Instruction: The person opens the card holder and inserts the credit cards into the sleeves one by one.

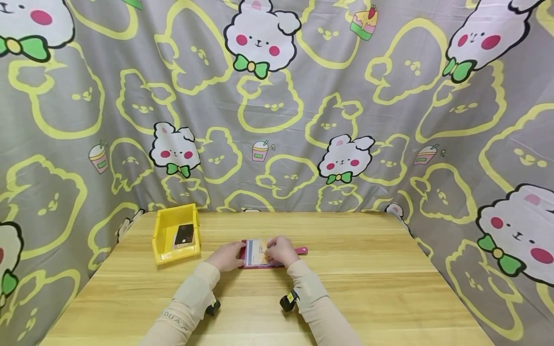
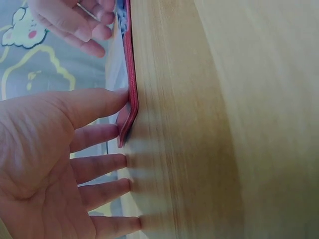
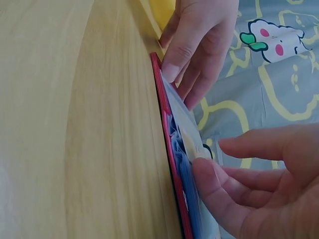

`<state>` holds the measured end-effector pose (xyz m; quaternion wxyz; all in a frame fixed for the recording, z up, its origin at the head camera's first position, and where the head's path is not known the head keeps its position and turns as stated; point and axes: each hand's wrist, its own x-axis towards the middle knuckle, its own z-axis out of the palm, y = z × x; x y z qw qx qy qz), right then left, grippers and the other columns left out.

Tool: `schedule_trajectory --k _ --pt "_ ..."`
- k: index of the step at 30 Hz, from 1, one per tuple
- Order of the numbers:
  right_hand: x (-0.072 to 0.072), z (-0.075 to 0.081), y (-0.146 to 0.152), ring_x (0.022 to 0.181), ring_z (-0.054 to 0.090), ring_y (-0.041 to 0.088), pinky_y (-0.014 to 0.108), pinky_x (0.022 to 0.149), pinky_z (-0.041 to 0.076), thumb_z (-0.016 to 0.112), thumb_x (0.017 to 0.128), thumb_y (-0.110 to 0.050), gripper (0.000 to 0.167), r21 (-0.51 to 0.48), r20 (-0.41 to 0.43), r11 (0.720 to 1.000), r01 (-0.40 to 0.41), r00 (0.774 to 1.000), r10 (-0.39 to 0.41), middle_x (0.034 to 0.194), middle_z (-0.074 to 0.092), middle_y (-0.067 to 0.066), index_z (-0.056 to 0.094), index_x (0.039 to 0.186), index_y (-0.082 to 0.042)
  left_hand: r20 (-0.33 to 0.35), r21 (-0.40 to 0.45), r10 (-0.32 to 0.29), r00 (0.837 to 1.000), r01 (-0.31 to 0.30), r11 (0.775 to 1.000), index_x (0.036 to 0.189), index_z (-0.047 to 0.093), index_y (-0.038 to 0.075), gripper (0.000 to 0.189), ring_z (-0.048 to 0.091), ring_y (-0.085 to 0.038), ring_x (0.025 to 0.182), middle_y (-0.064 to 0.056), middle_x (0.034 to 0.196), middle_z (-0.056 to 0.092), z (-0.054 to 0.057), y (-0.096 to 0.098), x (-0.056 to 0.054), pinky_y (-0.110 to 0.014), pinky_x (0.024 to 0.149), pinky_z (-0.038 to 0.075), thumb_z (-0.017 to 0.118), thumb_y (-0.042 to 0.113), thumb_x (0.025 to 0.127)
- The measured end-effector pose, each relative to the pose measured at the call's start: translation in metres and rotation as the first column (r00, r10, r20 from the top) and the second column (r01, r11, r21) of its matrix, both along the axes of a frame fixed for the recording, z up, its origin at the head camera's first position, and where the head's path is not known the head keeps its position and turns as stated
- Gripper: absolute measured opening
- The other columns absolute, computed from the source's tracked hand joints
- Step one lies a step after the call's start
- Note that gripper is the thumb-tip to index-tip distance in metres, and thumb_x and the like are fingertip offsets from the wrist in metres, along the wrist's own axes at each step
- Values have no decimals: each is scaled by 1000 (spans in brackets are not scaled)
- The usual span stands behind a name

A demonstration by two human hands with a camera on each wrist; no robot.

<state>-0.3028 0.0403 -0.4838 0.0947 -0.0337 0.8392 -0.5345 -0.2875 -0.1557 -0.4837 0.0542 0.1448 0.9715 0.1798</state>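
Left hand (image 1: 226, 256) spread, my thumb on a flat red wallet's (image 2: 130, 69) edge; right hand (image 1: 279, 251) loosely curled over its other end, can't tell if pinching. Grey cartoon-print curtain (image 1: 268, 180), creased. Wood-grain table (image 1: 368, 278) under wallet. Yellow plastic bin (image 1: 175, 257), black card (image 1: 184, 234) inside. Lettering on my sleeve (image 1: 175, 319) unclear.

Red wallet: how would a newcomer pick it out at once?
On the table, back left, stands a yellow bin. To its right, with the left hand and right hand at it, lies the wallet. Unlike the bin, it is red and flat, with a strap jutting right.
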Motion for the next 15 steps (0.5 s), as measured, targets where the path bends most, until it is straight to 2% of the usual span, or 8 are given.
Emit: schedule_trajectory --k 7,10,15 --pt "0 2 0 65 69 18 28 59 59 63 82 2 29 43 -68 998 53 996 -50 90 69 19 63 109 11 4 3 1 1000 -1 1000 135 53 -1 56 50 -39 130 -24 137 54 0 0 1 -50 111 40 72 22 87" --pt "-1 2 -1 69 69 17 29 61 60 62 82 0 29 24 -53 997 67 996 -66 92 69 18 64 110 10 6 2 5 1000 -5 1000 135 53 -1 56 50 -39 130 -24 138 54 0 0 1 -50 111 40 72 22 87" --pt "-3 0 -4 71 69 18 31 64 61 58 83 1 28 -68 -4 995 69 998 -69 88 68 15 63 109 10 -5 -2 -1 1000 1 1000 135 53 -1 56 51 -39 130 -24 137 55 0 0 1 -50 111 40 72 23 88"
